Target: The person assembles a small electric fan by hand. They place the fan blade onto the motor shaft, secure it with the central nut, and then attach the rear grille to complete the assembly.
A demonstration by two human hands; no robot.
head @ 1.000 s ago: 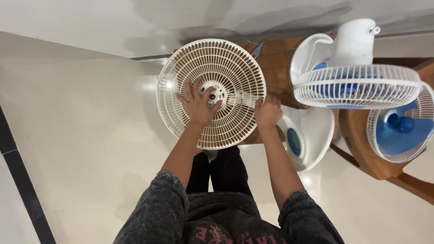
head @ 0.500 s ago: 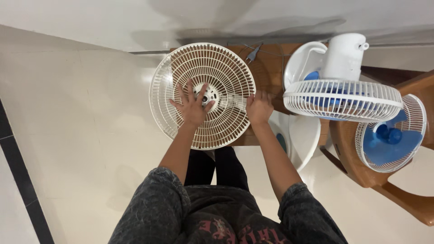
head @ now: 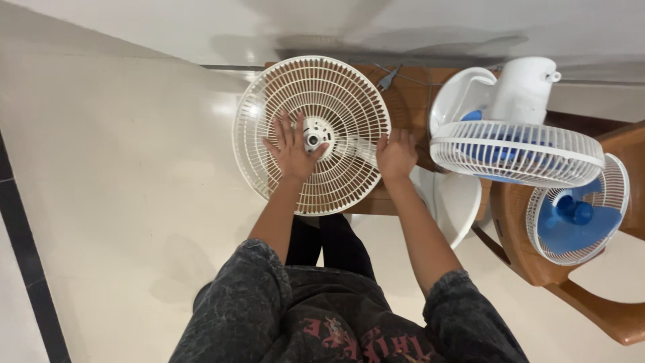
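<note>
Fan grille: a round white fan grille is seen flat from above, over the near end of a brown wooden table; its left half reaches out past the table edge, above the pale floor
Left hand: the left hand is laid flat on the grille, fingers spread, with the fingertips just beside the white centre hub
Right hand: the right hand is placed at the right rim of the grille, fingers held together and curled over the edge; whether the rim is really gripped cannot be told
Edges: the far rim of the grille lies near the wall line; the near rim is above the dark trousers of the person
Right side: a complete white fan with blue blades stands close to the right hand, and a second grille with a blue blade lies on a brown chair, so little room is left there
Open room: wide bare floor is seen to the left of the grille, as far as a dark tile stripe
</note>
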